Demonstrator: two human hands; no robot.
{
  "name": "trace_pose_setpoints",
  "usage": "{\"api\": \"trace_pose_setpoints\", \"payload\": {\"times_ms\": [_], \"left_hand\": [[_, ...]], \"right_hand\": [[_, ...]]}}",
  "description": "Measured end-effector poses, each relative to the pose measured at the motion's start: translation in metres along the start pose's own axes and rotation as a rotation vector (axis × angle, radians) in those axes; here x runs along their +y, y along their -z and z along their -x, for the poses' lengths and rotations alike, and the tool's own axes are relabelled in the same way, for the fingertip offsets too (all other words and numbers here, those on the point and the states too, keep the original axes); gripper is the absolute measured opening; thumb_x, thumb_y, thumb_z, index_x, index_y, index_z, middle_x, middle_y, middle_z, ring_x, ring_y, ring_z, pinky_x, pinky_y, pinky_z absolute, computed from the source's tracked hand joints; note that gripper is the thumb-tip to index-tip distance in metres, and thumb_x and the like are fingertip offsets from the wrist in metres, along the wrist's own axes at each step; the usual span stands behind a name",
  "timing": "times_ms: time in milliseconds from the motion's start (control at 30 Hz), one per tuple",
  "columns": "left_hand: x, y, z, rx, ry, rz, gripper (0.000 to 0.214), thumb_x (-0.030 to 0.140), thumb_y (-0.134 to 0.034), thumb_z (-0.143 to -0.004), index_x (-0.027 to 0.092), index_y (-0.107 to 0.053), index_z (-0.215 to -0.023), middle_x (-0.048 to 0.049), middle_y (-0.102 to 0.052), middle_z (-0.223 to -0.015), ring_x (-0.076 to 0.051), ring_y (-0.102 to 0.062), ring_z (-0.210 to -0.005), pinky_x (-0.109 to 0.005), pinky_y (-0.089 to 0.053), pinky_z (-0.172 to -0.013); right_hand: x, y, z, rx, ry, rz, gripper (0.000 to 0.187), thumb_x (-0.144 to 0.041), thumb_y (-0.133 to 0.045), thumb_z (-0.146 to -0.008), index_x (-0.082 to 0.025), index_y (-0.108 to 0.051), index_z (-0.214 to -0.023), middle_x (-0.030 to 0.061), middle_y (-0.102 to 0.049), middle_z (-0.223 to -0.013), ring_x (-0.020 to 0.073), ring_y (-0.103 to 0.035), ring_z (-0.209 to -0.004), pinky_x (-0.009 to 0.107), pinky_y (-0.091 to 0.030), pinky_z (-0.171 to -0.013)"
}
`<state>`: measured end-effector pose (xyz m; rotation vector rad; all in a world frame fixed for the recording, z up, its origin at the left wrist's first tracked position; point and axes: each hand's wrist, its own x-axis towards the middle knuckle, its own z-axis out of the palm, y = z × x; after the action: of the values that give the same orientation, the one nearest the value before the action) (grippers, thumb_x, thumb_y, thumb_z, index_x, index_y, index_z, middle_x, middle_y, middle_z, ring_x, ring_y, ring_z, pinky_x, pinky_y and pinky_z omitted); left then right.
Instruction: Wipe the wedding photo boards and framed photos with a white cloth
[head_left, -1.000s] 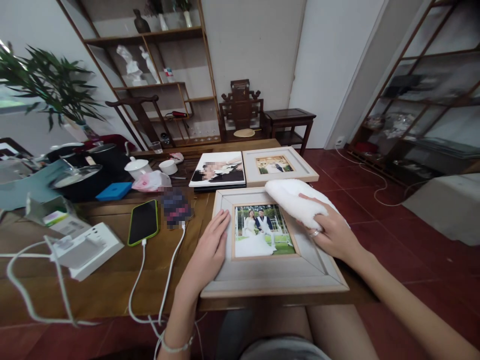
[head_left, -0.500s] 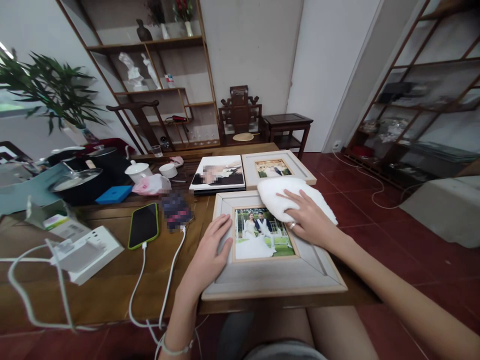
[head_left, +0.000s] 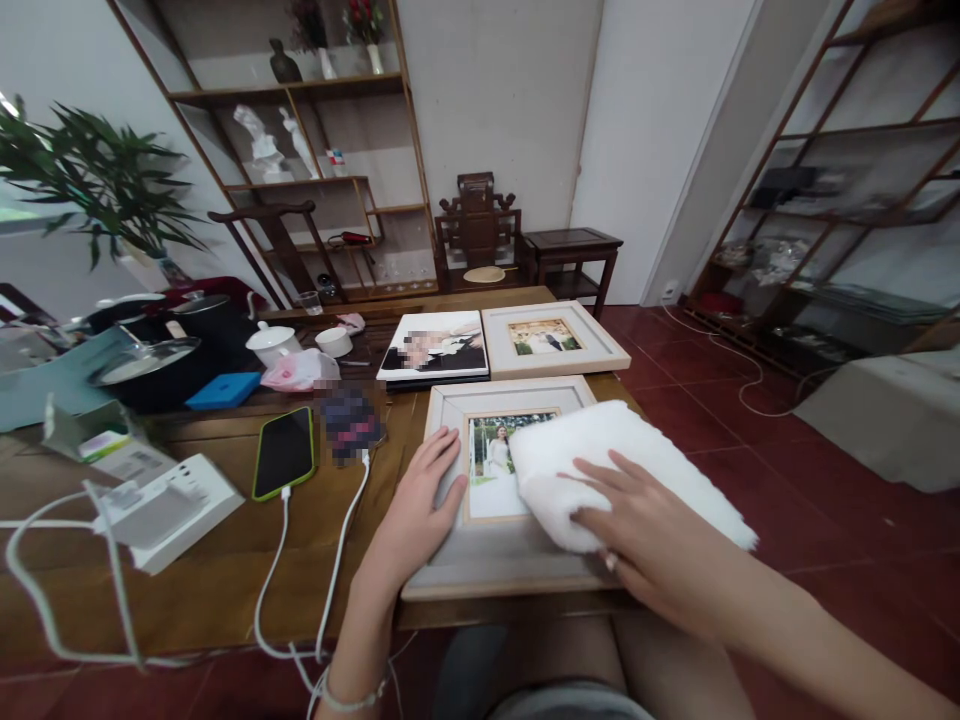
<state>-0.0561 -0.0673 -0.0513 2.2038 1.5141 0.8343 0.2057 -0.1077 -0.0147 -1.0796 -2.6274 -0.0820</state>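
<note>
A picture frame (head_left: 517,562) with a wide pale border and a wedding photo lies flat near the table's front edge. My left hand (head_left: 421,510) rests on its left border, fingers stretched out and thumb apart. Pressed to the frame's right half is a thick, fluffy white cloth (head_left: 600,440), bunched under my right hand (head_left: 637,520), whose fingers are bent into it. The cloth hides the right part of the photo and of the border, and one end hangs past the frame's right side. On my right hand I see a ring.
Behind lie a second framed photo (head_left: 600,350) and a white-and-black picture panel (head_left: 435,325). To the left are a phone (head_left: 285,452) on a charging cable, a white power strip (head_left: 187,510), a blue box (head_left: 223,390), a white teapot (head_left: 271,342) and a pan (head_left: 150,365).
My right hand has drawn the white cloth toward me and slightly right, from the frame's upper right corner onto the photo's right half. My left hand stays in place on the border.
</note>
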Motion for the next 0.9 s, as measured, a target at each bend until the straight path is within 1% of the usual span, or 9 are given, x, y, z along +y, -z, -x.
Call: {"api": "trace_pose_setpoints", "payload": {"times_ms": [100, 200, 300, 367, 467, 533, 633, 733, 900], "left_hand": [[0.001, 0.000, -0.001, 0.010, -0.008, -0.017, 0.044, 0.032, -0.046, -0.089, 0.011, -0.053, -0.127, -0.0155, -0.048, -0.140, -0.025, -0.036, -0.135, -0.047, -0.028, -0.112], [0.002, 0.001, -0.002, 0.015, -0.025, -0.022, 0.043, 0.032, -0.047, -0.089, 0.011, -0.055, -0.125, -0.0160, -0.050, -0.138, -0.025, -0.038, -0.134, -0.048, -0.030, -0.111], [0.003, 0.002, -0.002, 0.012, -0.037, -0.020, 0.040, 0.031, -0.047, -0.088, 0.012, -0.058, -0.122, -0.0150, -0.053, -0.135, -0.025, -0.038, -0.134, -0.048, -0.032, -0.110], [0.005, 0.003, -0.001, 0.011, -0.040, -0.015, 0.038, 0.030, -0.048, -0.088, 0.012, -0.060, -0.120, -0.0143, -0.054, -0.134, -0.026, -0.038, -0.134, -0.048, -0.032, -0.110], [0.006, 0.004, -0.001, 0.010, -0.029, -0.007, 0.038, 0.030, -0.048, -0.089, 0.012, -0.060, -0.119, -0.0138, -0.054, -0.134, -0.025, -0.038, -0.134, -0.047, -0.032, -0.111], [0.006, 0.005, -0.001, 0.007, -0.021, 0.003, 0.039, 0.030, -0.047, -0.089, 0.011, -0.060, -0.120, -0.0134, -0.055, -0.134, -0.024, -0.038, -0.134, -0.046, -0.032, -0.111], [0.005, 0.005, -0.002, -0.004, -0.030, 0.016, 0.040, 0.031, -0.045, -0.091, 0.011, -0.060, -0.121, -0.0129, -0.056, -0.132, -0.023, -0.038, -0.134, -0.045, -0.032, -0.111], [0.003, 0.004, -0.003, -0.014, -0.032, 0.014, 0.040, 0.031, -0.043, -0.091, 0.010, -0.060, -0.121, -0.0133, -0.055, -0.133, -0.023, -0.037, -0.134, -0.044, -0.031, -0.112], [0.000, 0.001, -0.002, -0.017, -0.007, 0.003, 0.043, 0.031, -0.043, -0.091, 0.009, -0.057, -0.125, -0.0140, -0.051, -0.137, -0.023, -0.036, -0.135, -0.044, -0.028, -0.113]], "right_hand": [[-0.008, 0.003, 0.014, 0.034, 0.046, -0.028, 0.045, -0.007, -0.048, -0.059, -0.023, -0.063, -0.098, 0.0099, -0.065, -0.118, 0.0321, -0.056, -0.114, 0.056, -0.044, -0.095], [0.007, -0.004, 0.012, 0.076, -0.033, 0.016, 0.041, -0.004, -0.046, -0.057, -0.020, -0.063, -0.092, 0.0151, -0.062, -0.120, 0.0327, -0.053, -0.116, 0.050, -0.047, -0.092], [0.038, -0.012, -0.008, 0.141, -0.166, 0.095, 0.038, 0.001, -0.044, -0.061, -0.016, -0.063, -0.089, 0.0187, -0.061, -0.119, 0.0340, -0.054, -0.114, 0.047, -0.049, -0.088], [0.058, -0.015, -0.029, 0.178, -0.215, 0.144, 0.039, 0.003, -0.043, -0.064, -0.014, -0.064, -0.092, 0.0198, -0.060, -0.119, 0.0349, -0.051, -0.117, 0.047, -0.046, -0.092], [0.078, -0.020, -0.059, 0.097, -0.147, 0.192, 0.043, 0.005, -0.043, -0.065, -0.011, -0.064, -0.099, 0.0199, -0.058, -0.122, 0.0357, -0.039, -0.129, 0.052, -0.033, -0.103], [0.083, -0.022, -0.072, 0.023, -0.102, 0.188, 0.045, 0.004, -0.044, -0.066, -0.011, -0.064, -0.103, 0.0183, -0.061, -0.119, 0.0355, -0.041, -0.127, 0.054, -0.032, -0.103], [0.079, -0.025, -0.077, -0.015, -0.092, 0.171, 0.042, 0.002, -0.045, -0.067, -0.011, -0.064, -0.102, 0.0177, -0.065, -0.110, 0.0342, -0.052, -0.115, 0.052, -0.038, -0.097], [0.066, -0.021, -0.065, -0.047, -0.068, 0.163, 0.040, 0.002, -0.044, -0.068, -0.011, -0.065, -0.100, 0.0172, -0.065, -0.110, 0.0330, -0.053, -0.112, 0.051, -0.038, -0.097], [0.024, -0.001, -0.033, -0.087, -0.023, 0.117, 0.041, 0.000, -0.046, -0.066, -0.015, -0.066, -0.098, 0.0157, -0.063, -0.116, 0.0331, -0.055, -0.110, 0.051, -0.041, -0.095]]}}
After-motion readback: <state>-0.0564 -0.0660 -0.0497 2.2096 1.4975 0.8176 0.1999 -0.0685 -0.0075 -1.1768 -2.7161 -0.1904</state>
